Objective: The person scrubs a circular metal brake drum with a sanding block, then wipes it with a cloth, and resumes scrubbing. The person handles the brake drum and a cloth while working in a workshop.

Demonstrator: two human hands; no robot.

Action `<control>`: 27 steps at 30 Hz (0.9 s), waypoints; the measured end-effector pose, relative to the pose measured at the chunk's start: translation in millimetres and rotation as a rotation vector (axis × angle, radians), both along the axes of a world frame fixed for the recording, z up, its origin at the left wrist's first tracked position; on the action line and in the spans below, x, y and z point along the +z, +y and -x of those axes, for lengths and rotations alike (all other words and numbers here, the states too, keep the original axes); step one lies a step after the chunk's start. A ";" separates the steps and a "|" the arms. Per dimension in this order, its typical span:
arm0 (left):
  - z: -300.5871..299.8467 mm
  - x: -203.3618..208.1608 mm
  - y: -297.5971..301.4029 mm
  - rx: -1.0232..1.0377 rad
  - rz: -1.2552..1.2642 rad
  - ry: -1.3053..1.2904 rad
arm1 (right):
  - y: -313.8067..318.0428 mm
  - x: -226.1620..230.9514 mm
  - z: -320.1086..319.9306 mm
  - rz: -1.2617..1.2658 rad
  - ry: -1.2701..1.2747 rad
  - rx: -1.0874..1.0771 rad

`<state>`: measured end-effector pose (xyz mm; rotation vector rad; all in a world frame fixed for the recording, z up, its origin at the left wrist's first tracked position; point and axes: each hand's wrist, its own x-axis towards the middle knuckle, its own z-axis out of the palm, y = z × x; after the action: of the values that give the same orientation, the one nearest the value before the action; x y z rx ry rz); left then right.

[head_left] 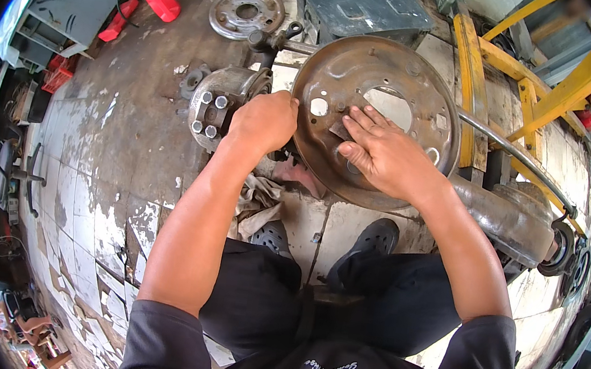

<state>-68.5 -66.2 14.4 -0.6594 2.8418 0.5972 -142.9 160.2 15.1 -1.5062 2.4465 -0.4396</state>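
A large round brake backing plate [338,65], brown and worn, with a big central hole and smaller openings, is tilted up in front of me. My left hand [266,119] is closed at the plate's left rim, its fingertips hidden behind the knuckles. My right hand [387,151] lies with stretched fingers on the plate's face, below the central hole. A small dark brown flat piece [338,127] shows beside and partly under its fingers; I cannot tell what it is. Just left of my left hand sits a metal hub part [210,105] with several bright bolt heads.
A second round plate [246,13] lies on the floor beyond, near a dark metal box [363,4]. A long metal rod [517,155] passes behind the plate toward a yellow frame [470,95]. A heavy axle housing [500,215] lies at right, a rag [256,205] near my feet.
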 end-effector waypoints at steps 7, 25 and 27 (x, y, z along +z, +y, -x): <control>3.7 2.0 -0.9 0.013 -0.051 -0.069 | 6.4 -2.8 0.0 0.062 0.013 0.026; 1.7 4.5 -1.0 0.020 -0.060 -0.083 | -1.9 4.2 -5.8 0.056 0.095 0.019; 0.7 5.9 -1.6 0.025 -0.059 -0.084 | -0.1 10.3 -11.1 0.032 -0.007 0.054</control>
<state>-69.2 -67.8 20.3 -0.6941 2.7314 0.6391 -131.9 160.1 25.4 -1.5765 2.3981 -0.4748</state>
